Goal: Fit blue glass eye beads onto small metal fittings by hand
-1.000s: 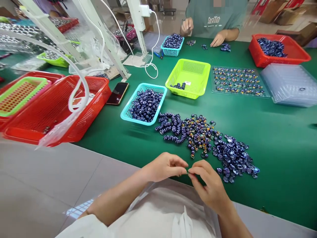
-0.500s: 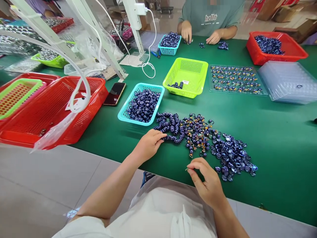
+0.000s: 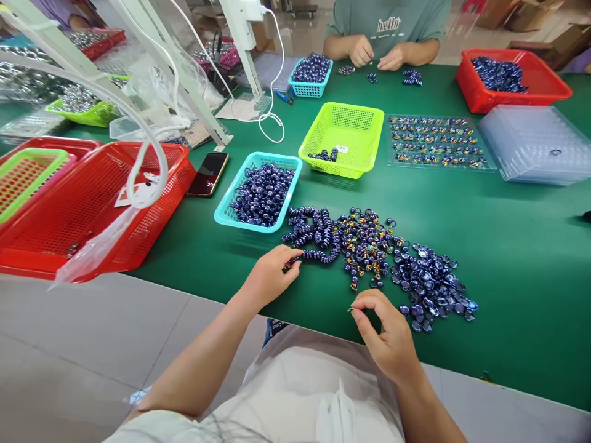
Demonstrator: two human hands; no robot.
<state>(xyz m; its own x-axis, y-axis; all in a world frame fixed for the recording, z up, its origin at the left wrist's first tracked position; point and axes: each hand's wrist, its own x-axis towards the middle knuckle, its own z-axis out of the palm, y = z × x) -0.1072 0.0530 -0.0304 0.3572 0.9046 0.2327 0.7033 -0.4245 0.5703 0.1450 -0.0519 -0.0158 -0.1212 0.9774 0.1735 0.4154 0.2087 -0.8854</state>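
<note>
My left hand reaches onto the green table and pinches the near end of a string of dark blue stacked pieces. My right hand hovers at the table's front edge, thumb and forefinger pinched on a tiny metal piece. Just beyond it lie a heap of small ringed pieces and a heap of loose dark blue beads.
A teal basket of blue beads, a lime basket and a phone sit further back. Red baskets crowd the left. Clear blister trays lie at right. Across the table another person's hands work.
My left hand left my right hand, reached forward to the stacked blue strings and took hold of one end. My right hand stayed at the front edge, still pinched.
</note>
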